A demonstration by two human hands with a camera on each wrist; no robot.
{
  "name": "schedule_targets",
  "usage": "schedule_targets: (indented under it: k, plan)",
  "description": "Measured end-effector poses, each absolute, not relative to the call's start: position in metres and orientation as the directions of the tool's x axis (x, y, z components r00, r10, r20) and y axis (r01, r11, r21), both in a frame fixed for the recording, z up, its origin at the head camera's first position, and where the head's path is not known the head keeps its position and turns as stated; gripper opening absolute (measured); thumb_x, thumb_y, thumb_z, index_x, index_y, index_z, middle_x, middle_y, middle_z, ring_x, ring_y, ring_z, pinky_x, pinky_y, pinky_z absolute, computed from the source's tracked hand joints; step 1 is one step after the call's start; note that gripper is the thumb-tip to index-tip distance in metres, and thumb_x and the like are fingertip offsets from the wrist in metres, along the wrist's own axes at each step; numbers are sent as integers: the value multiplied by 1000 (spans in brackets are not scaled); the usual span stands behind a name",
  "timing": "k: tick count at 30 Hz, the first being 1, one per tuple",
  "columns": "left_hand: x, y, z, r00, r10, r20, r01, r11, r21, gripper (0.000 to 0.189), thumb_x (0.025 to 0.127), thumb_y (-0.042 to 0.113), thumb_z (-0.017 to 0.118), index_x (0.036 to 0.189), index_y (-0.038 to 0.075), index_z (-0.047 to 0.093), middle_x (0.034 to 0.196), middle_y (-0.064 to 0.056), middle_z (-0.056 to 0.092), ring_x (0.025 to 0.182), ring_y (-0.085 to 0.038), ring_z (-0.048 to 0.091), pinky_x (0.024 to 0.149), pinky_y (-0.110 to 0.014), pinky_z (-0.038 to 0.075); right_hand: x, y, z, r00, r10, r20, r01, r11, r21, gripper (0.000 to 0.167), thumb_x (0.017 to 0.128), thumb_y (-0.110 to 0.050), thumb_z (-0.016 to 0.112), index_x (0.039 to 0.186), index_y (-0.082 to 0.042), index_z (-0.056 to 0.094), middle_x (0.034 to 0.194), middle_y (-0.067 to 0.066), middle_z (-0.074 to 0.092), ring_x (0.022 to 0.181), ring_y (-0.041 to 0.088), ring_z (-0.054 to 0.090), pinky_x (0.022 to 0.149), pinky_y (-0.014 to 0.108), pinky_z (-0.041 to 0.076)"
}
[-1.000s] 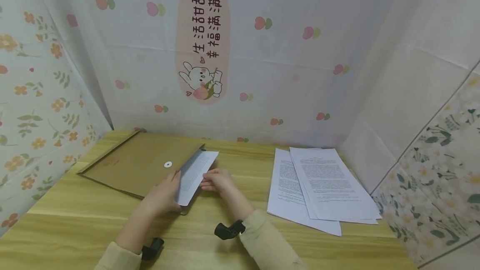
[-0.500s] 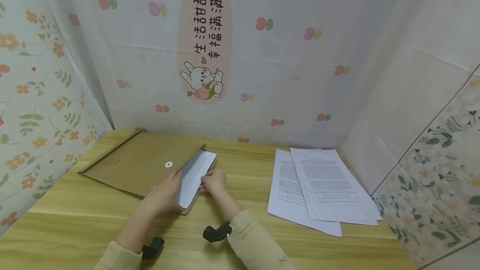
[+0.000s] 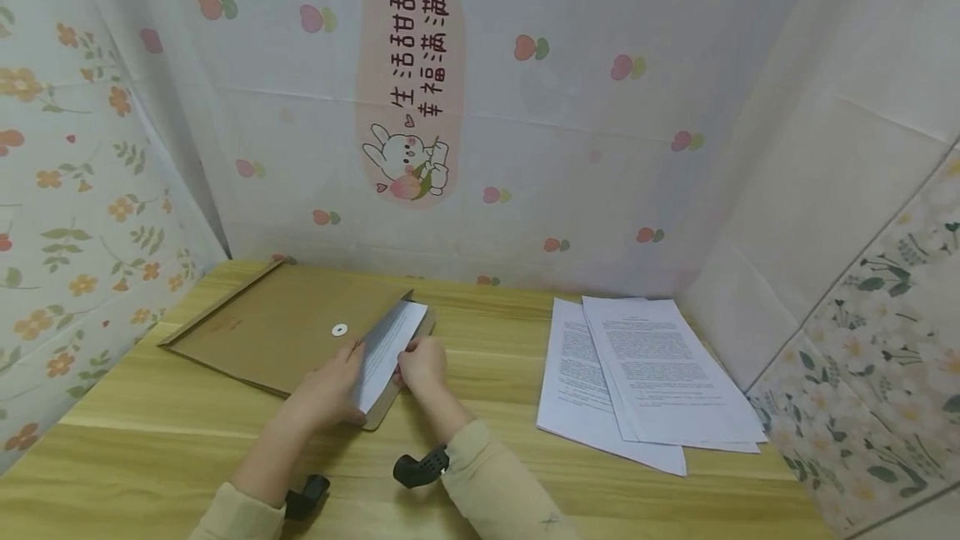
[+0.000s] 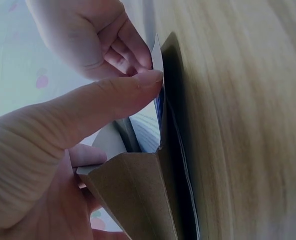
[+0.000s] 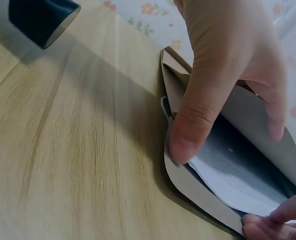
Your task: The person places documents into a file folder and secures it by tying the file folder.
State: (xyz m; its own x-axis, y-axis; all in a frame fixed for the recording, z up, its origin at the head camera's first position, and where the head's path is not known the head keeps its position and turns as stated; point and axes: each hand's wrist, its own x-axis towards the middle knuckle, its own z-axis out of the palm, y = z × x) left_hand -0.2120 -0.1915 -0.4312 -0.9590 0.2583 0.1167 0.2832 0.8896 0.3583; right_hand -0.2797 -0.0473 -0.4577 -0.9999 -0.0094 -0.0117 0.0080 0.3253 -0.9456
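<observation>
A brown kraft paper document envelope [image 3: 277, 315] lies on the table, its mouth facing right. Printed sheets of paper [image 3: 388, 352] stick out of that mouth, above the envelope's flap [image 5: 202, 195]. My left hand [image 3: 326, 390] holds the mouth apart: its thumb [image 4: 148, 80] rests at the flap side, while the fingers are at the upper panel. At the outer edge of the sheets, my right hand [image 3: 422, 367] has its fingers curled and pinches the paper. The sheets' inner part is hidden inside the envelope.
Two overlapping stacks of printed paper [image 3: 660, 365] lie on the right of the wooden table [image 3: 487, 390]. A printed cloth [image 3: 570, 132] hangs behind the table. Each wrist wears a black camera [image 3: 420, 467].
The right hand has moved left and slightly down toward the envelope. The sheets have slid farther into the mouth, so more of the flap shows. The left hand stays in place.
</observation>
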Motion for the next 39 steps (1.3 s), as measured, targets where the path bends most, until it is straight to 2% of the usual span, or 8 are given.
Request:
schedule_targets:
  k: [4, 7, 11, 15, 21, 28, 34, 39]
  plan:
    - [-211, -191, -430, -960, 257, 109, 279, 887, 368, 110, 55, 19, 94, 138, -17, 32, 143, -34, 31, 120, -49, 45, 81, -70, 41, -278, -51, -457, -1000, 9, 7, -3, 339, -941, 34, 84, 10, 56, 118, 19, 55, 52, 8, 57, 38, 12, 55, 40, 20, 48]
    - [-210, -191, -430, -961, 256, 109, 278, 884, 377, 110, 55, 18, 93, 139, -17, 31, 143, -34, 31, 119, -48, 46, 80, -68, 42, -276, -55, -457, -1000, -30, 4, -14, 333, -943, 44, 86, 9, 55, 128, 19, 47, 54, 8, 58, 40, 10, 54, 42, 18, 48]
    - [-209, -192, -429, -960, 260, 107, 281, 877, 391, 110, 56, 18, 93, 139, -17, 31, 143, -34, 31, 119, -49, 45, 80, -68, 42, -275, -60, -458, -994, -103, -22, -9, 291, -957, 46, 86, 6, 54, 129, 19, 46, 58, 13, 62, 47, 15, 61, 48, 19, 51]
    - [-208, -193, -430, -959, 266, 98, 283, 870, 405, 109, 58, 18, 92, 140, -16, 30, 144, -35, 29, 121, -51, 42, 83, -72, 39, -274, -64, -459, -984, -154, -95, 64, 198, -978, 48, 86, 4, 55, 131, 17, 44, 67, 15, 66, 57, 18, 66, 57, 23, 55]
    - [-208, -194, -429, -958, 270, 94, 284, 867, 410, 109, 58, 19, 92, 141, -16, 29, 145, -34, 28, 122, -51, 41, 83, -72, 38, -278, -63, -460, -955, -222, -197, 186, 70, -980, 50, 90, 2, 54, 137, 13, 40, 85, 14, 68, 73, 20, 68, 68, 27, 56]
    - [-209, -194, -429, -960, 269, 81, 278, 868, 412, 109, 59, 20, 92, 141, -15, 29, 145, -34, 27, 123, -51, 41, 85, -72, 37, -283, -56, -460, -891, -379, -251, 293, -57, -955, 52, 93, 4, 49, 141, 12, 33, 104, 20, 65, 94, 29, 66, 82, 36, 54]
    - [-209, -194, -430, -960, 270, 79, 278, 865, 418, 109, 60, 20, 91, 141, -15, 27, 146, -34, 25, 123, -52, 40, 86, -72, 35, -286, -52, -461, -873, -419, -251, 309, -77, -948, 58, 93, 4, 49, 144, 13, 24, 112, 23, 62, 102, 32, 63, 84, 39, 53]
    - [-209, -194, -431, -961, 269, 67, 270, 859, 434, 108, 61, 21, 91, 141, -15, 28, 145, -35, 27, 123, -52, 39, 87, -74, 33, -284, -52, -461, -881, -402, -250, 308, -87, -947, 54, 93, 6, 48, 142, 15, 27, 111, 24, 62, 103, 35, 62, 84, 40, 53]
